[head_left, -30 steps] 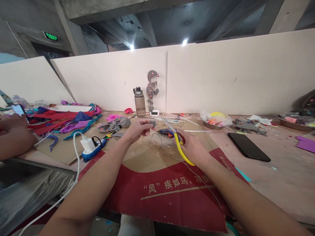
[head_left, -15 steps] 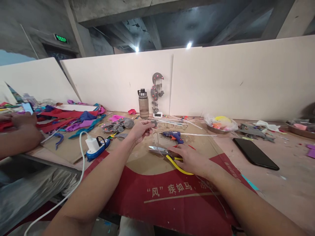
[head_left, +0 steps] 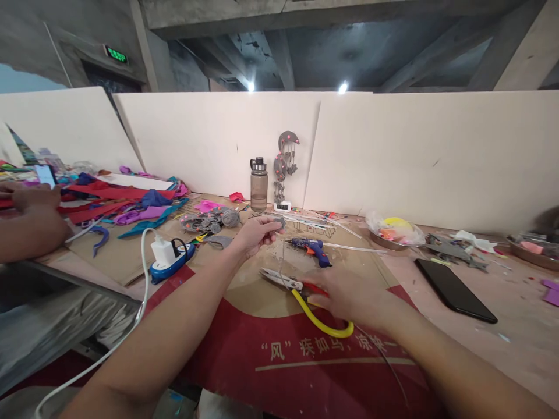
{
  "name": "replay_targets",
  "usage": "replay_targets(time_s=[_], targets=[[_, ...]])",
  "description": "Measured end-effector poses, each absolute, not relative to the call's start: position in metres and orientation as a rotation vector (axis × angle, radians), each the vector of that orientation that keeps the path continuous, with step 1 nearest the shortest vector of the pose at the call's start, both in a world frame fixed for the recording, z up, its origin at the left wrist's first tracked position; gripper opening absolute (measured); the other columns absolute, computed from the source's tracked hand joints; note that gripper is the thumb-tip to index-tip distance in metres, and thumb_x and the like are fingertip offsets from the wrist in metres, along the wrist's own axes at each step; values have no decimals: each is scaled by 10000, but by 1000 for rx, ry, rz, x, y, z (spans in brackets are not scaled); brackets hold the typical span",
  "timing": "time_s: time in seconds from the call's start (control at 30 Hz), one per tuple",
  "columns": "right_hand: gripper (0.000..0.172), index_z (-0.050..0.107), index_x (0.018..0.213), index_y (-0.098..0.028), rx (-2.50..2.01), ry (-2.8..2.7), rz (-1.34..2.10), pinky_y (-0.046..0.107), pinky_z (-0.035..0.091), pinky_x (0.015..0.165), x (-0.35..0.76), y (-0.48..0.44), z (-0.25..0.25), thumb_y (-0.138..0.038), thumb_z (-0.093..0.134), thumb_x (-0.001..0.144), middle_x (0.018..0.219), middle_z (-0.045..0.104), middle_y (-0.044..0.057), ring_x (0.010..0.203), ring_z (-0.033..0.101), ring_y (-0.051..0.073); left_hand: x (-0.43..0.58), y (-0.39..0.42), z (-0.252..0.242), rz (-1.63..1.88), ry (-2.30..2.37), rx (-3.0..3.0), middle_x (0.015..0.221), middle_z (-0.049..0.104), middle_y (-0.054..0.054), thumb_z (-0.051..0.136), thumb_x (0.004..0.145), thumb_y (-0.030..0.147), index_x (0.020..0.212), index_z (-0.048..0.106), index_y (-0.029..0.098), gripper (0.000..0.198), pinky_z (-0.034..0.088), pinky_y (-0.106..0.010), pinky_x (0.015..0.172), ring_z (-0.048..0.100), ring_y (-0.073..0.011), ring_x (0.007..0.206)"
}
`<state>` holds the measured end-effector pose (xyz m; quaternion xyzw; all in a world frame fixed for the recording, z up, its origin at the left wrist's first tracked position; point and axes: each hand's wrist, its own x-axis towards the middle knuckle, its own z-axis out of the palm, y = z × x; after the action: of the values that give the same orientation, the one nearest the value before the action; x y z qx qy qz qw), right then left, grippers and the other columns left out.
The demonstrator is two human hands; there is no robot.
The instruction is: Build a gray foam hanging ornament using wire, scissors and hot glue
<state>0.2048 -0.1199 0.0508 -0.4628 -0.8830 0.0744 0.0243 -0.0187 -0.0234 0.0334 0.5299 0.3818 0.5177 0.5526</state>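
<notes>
My left hand (head_left: 255, 234) is held above the cardboard sheet (head_left: 244, 291), fingers pinched on a small grey felt piece (head_left: 279, 221) from which a thin thread hangs down. My right hand (head_left: 345, 294) lies low on the cardboard, its fingers over the handles of the yellow-handled scissors (head_left: 301, 297). The scissors rest flat on the cardboard with their blades pointing left. A blue hot glue gun (head_left: 311, 248) lies just beyond them.
A white charger in a blue power strip (head_left: 168, 259) sits left, its cable trailing toward me. A water bottle (head_left: 258, 185) and hanging felt ornament (head_left: 285, 160) stand by the white partition. A black phone (head_left: 454, 281) lies right. Another person's arm (head_left: 30, 218) rests far left among coloured felt scraps (head_left: 126, 206).
My right hand has lowered the scissors from beside the felt piece down to the cardboard, where they now lie flat. My left hand stays raised with the felt piece.
</notes>
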Motion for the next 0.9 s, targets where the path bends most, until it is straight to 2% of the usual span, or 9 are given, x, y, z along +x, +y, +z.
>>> replay_targets(time_s=[0.07,0.13,0.27,0.37,0.43,0.53,0.67,0.8,0.9], targets=[[293,694,1074,-256,-1531,-2551,288,267,436,680,207,-108,57,-325,470,898,852,718,52,761,653,191,-17,-24,33,1230,896,1229,708,671,-45,778,639,304,703,617,106,263,298,-156,396,479,-30,464],[335,674,1078,-206,-1666,-2297,136,282,441,710,208,-89,54,-337,402,933,902,714,84,810,655,203,-15,-25,33,1240,886,1196,660,643,-22,780,638,261,691,618,105,231,300,-154,395,493,-36,472],[411,653,1090,-118,-1946,-2130,88,328,463,767,204,-50,24,-436,495,883,1053,688,180,946,646,273,-13,-24,32,1249,877,1161,659,648,-32,743,688,189,698,628,97,147,325,-147,390,533,-49,490],[344,653,1092,-98,-1990,-2127,64,321,462,801,201,-30,4,-284,557,820,1062,688,196,993,641,278,-12,-23,30,1213,897,1152,739,698,-83,673,764,148,741,639,86,74,416,-151,441,586,-65,526],[319,668,1057,-114,-2003,-2078,179,307,467,751,203,-22,0,-233,552,786,1009,703,174,927,660,264,-11,-23,28,1191,914,1149,751,707,-94,637,801,135,760,638,85,65,464,-161,486,613,-76,550],[234,695,925,-153,-1994,-1921,380,286,454,660,211,-17,4,-270,575,761,876,705,125,791,660,234,-10,-21,25,1169,911,1150,748,709,-97,608,829,131,776,633,88,73,495,-171,530,640,-89,579],[131,651,707,-159,-1847,-1596,649,267,410,549,225,-20,14,-288,665,688,630,613,54,608,574,183,-12,-20,24,1176,901,1132,782,708,-106,592,830,136,802,639,87,73,510,-190,563,669,-115,648],[87,604,788,-185,-1497,-1284,868,220,420,504,233,-31,26,-213,608,706,584,537,-23,539,500,116,-14,-22,24,1235,969,1128,806,691,-74,655,767,166,799,646,98,76,465,-181,504,644,-102,622],[122,554,813,-194,-1247,-1143,1069,207,449,486,236,-37,32,-153,549,699,607,549,-30,511,502,98,-12,-21,20,1323,1049,1129,650,612,0,754,666,215,730,635,109,172,391,-162,444,550,-60,507]])
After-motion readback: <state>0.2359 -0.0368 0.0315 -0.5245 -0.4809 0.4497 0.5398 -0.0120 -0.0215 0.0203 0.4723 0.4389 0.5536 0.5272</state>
